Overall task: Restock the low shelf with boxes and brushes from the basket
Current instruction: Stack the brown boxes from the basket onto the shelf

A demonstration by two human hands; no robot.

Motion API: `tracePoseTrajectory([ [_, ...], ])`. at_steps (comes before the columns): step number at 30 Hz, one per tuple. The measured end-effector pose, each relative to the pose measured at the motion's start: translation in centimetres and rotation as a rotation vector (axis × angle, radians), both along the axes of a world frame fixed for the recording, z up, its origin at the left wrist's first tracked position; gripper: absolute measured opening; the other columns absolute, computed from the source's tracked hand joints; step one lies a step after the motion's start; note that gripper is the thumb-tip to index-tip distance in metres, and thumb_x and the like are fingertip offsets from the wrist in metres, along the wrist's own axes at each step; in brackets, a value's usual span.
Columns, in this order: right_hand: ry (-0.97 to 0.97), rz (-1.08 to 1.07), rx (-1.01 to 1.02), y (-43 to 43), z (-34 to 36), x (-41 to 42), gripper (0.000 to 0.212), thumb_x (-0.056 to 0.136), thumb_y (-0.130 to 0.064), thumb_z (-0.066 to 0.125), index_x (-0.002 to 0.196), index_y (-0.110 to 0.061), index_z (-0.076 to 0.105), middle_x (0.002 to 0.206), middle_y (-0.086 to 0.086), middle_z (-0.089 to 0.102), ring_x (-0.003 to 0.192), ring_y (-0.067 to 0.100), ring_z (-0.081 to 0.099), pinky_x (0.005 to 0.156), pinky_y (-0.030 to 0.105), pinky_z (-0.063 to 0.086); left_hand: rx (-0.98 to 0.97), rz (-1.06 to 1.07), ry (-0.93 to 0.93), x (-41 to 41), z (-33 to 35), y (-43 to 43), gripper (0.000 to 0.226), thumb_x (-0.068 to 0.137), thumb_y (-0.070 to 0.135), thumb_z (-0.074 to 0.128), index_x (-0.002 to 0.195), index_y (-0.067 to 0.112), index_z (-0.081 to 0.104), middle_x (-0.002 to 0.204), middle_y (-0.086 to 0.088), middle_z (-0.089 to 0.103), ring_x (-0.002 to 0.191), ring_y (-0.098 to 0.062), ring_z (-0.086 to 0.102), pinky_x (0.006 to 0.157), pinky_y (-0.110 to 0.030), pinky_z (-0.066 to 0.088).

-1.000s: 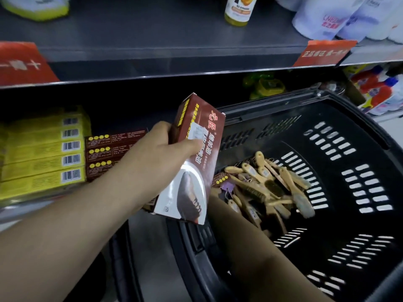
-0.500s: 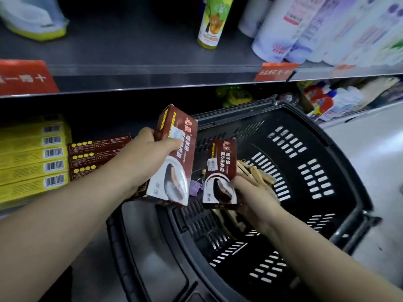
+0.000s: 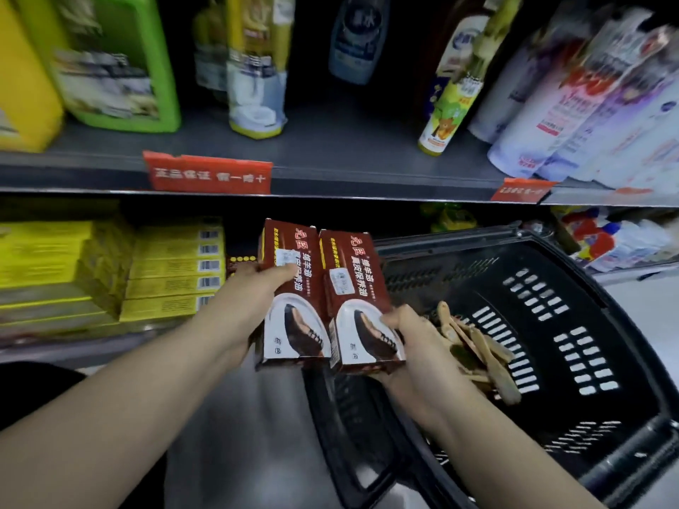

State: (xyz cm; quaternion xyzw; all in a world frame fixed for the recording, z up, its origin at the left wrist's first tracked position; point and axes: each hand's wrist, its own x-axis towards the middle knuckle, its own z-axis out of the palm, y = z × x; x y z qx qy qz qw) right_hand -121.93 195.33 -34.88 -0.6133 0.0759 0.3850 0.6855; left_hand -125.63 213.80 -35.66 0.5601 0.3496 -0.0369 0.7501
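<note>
The left hand (image 3: 250, 303) gripped a brown box (image 3: 295, 317), thumb across its front. Touching it on the right, a second brown box (image 3: 358, 288) was clasped at its lower end by the right hand (image 3: 415, 354), with wooden brushes (image 3: 481, 347) just beyond in the basket (image 3: 477, 259).
</note>
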Motion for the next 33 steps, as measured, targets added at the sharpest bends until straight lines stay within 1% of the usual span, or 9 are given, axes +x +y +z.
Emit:
tracePoseTrajectory([
  [5, 0.009, 0.185, -0.103, 4.9, 0.3, 1.1, 0.024, 0.091, -0.03, 0.054, 0.099, -0.013, 0.069, 0.094, 0.005, 0.074, 0.083, 0.017, 0.072, 0.07, 0.03, 0.057, -0.024, 0.066, 0.112, -1.3, -1.6, 3.7, 0.024, 0.088, 0.031, 0.061, 0.102, 0.012, 0.064, 0.097, -0.007, 0.071, 0.096, -0.03, 0.065, 0.094, -0.045, 0.048],
  [9, -0.037, 0.288, -0.263, 10.3, -0.2, 5.8, 0.02, 0.093, -0.024, 0.057, 0.098, -0.006, 0.064, 0.083, 0.008, 0.074, 0.07, 0.019, 0.071, 0.062, 0.032, 0.059, -0.019, 0.141, 0.158, -0.2, -3.2, 6.9, 0.013, 0.09, 0.025, 0.06, 0.087, 0.012, 0.062, 0.074, -0.009, 0.07, 0.067, -0.026, 0.066, 0.069, -0.037, 0.054],
  [12, -0.409, 0.534, -0.664, 14.7, -2.6, 10.7, 0.027, 0.093, -0.022, 0.055, 0.11, -0.001, 0.057, 0.107, 0.015, 0.068, 0.091, 0.026, 0.066, 0.08, 0.035, 0.053, -0.019, 0.211, 0.188, 0.4, -4.4, 9.0, 0.012, 0.091, 0.024, 0.059, 0.085, 0.014, 0.057, 0.07, -0.008, 0.069, 0.061, -0.025, 0.066, 0.063, -0.036, 0.055],
  [15, -0.889, 0.908, -1.128, 18.3, -6.1, 14.6, 0.034, 0.094, -0.022, 0.048, 0.124, -0.006, 0.051, 0.121, 0.014, 0.059, 0.104, 0.029, 0.058, 0.084, 0.031, 0.047, -0.011, 0.274, 0.214, 0.6, -5.4, 10.8, 0.012, 0.09, 0.024, 0.059, 0.083, 0.016, 0.054, 0.051, -0.002, 0.067, 0.044, -0.019, 0.065, 0.045, -0.028, 0.052],
  [18, -1.114, 1.026, -1.214, 20.1, -9.9, 17.4, 0.046, 0.095, -0.021, 0.047, 0.139, -0.018, 0.036, 0.133, 0.013, 0.048, 0.116, 0.032, 0.051, 0.096, 0.036, 0.044, 0.012, 0.293, 0.234, 0.8, -6.0, 12.0, 0.01, 0.089, 0.024, 0.061, 0.084, 0.017, 0.055, 0.052, -0.001, 0.067, 0.047, -0.019, 0.066, 0.049, -0.029, 0.05],
  [23, -0.917, 1.19, -1.097, 20.9, -14.5, 20.3, 0.054, 0.096, -0.012, 0.046, 0.145, -0.028, 0.029, 0.147, 0.01, 0.035, 0.128, 0.031, 0.04, 0.105, 0.037, 0.036, 0.082, 0.321, 0.263, 0.6, -7.3, 13.2, 0.014, 0.088, 0.025, 0.063, 0.093, 0.017, 0.053, 0.074, -0.006, 0.068, 0.063, -0.023, 0.067, 0.059, -0.033, 0.051],
  [25, -0.857, 1.222, -1.135, 20.5, -15.8, 20.7, 0.055, 0.097, -0.02, 0.048, 0.146, -0.032, 0.025, 0.15, 0.009, 0.03, 0.134, 0.031, 0.033, 0.108, 0.039, 0.033, 0.103, 0.313, 0.266, 0.5, -7.7, 13.3, 0.019, 0.087, 0.024, 0.063, 0.101, 0.018, 0.05, 0.075, -0.004, 0.067, 0.066, -0.023, 0.067, 0.062, -0.034, 0.051],
  [29, -0.775, 1.226, -1.153, 19.9, -17.2, 20.6, 0.056, 0.099, -0.041, 0.038, 0.149, -0.037, 0.013, 0.157, 0.005, 0.013, 0.142, 0.032, 0.016, 0.114, 0.045, 0.022, 0.129, 0.292, 0.263, 0.5, -7.9, 13.5, 0.042, 0.087, 0.023, 0.064, 0.123, 0.014, 0.045, 0.082, -0.001, 0.063, 0.069, -0.02, 0.065, 0.055, -0.029, 0.047],
  [33, -0.762, 1.26, -1.119, 19.8, -16.8, 20.4, 0.061, 0.099, -0.036, 0.041, 0.15, -0.035, 0.008, 0.158, 0.005, 0.013, 0.141, 0.029, 0.022, 0.114, 0.042, 0.026, 0.168, 0.259, 0.259, 0.9, -7.7, 13.2, 0.047, 0.089, 0.021, 0.062, 0.13, 0.014, 0.041, 0.082, 0.001, 0.06, 0.067, -0.016, 0.061, 0.05, -0.027, 0.043],
])
